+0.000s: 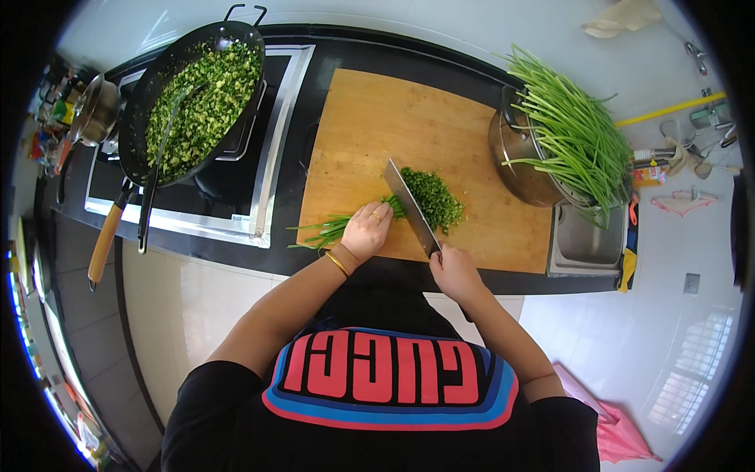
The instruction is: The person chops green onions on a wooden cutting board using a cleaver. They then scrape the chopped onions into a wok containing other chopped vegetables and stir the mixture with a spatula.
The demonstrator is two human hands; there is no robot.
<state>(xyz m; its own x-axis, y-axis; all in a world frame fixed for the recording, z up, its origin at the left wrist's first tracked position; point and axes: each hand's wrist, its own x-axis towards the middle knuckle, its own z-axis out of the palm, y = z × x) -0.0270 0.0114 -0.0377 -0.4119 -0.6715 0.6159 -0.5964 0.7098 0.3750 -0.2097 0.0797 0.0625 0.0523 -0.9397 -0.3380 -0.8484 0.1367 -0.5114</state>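
My left hand is closed over a bunch of green chives, pressing it to the wooden cutting board near its front edge. The uncut ends stick out to the left of that hand. In my right hand is the handle of a cleaver, its broad blade standing just right of the left fingers. Against the blade's right side lies a heap of finely chopped chives, with small bits scattered around it.
Left on the stove, a wok holds a chopped green mixture and a long-handled spatula. A small saucepan stands farther left. Whole chives lie across a steel pot at right, beside a sink.
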